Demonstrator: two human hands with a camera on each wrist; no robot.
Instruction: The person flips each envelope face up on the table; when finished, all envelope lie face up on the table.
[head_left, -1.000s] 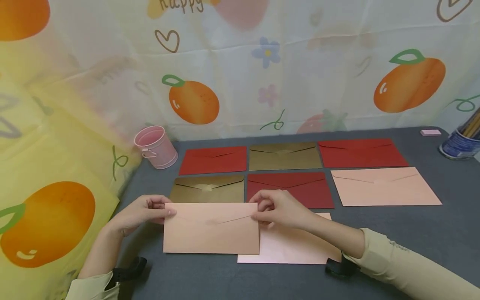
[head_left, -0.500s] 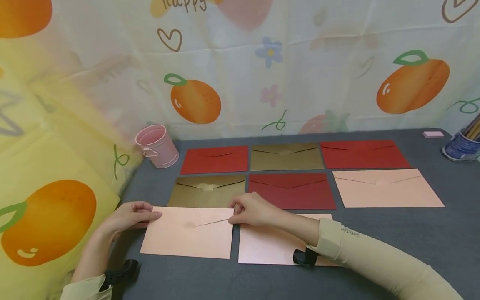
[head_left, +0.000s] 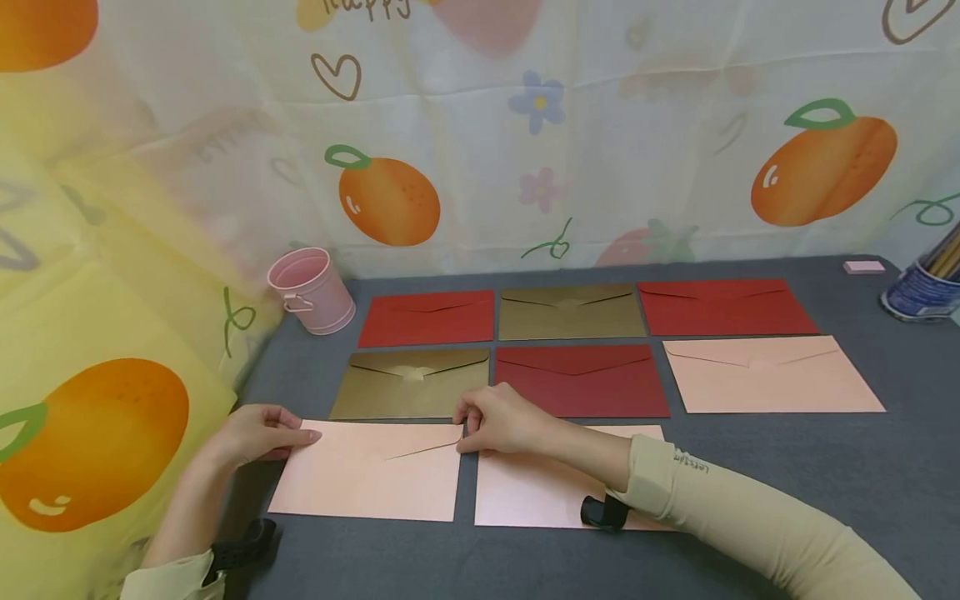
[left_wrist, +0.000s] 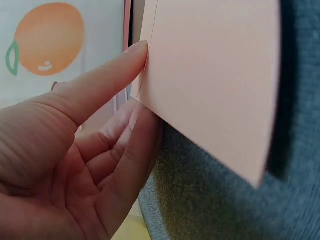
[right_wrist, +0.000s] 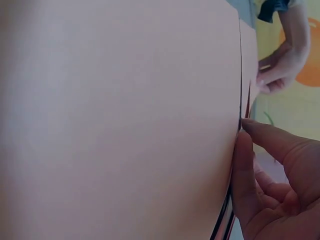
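A peach envelope (head_left: 360, 475) with its flap line on top is level, close over the front left of the table. My left hand (head_left: 258, 435) pinches its far left corner; the left wrist view shows the thumb (left_wrist: 107, 77) on top and fingers beneath, with the near corner above a shadow. At the far right corner my right hand (head_left: 510, 419) pinches the same envelope between thumb and fingers. Under my right forearm lies a second peach envelope (head_left: 525, 492), partly covered by the arm. That envelope's pale face fills most of the right wrist view.
Beyond the hands, two rows of envelopes lie flat: gold (head_left: 411, 387), dark red (head_left: 581, 383) and peach (head_left: 772, 375) in front, red (head_left: 427, 319), gold (head_left: 572, 315) and red (head_left: 723, 308) behind. A pink bucket (head_left: 315, 293) stands back left, a blue pot (head_left: 921, 292) of sticks right.
Both hands have moved left and slightly nearer with the peach envelope, then lowered it. It used to overlap the second peach envelope; now a strip of table shows between them.
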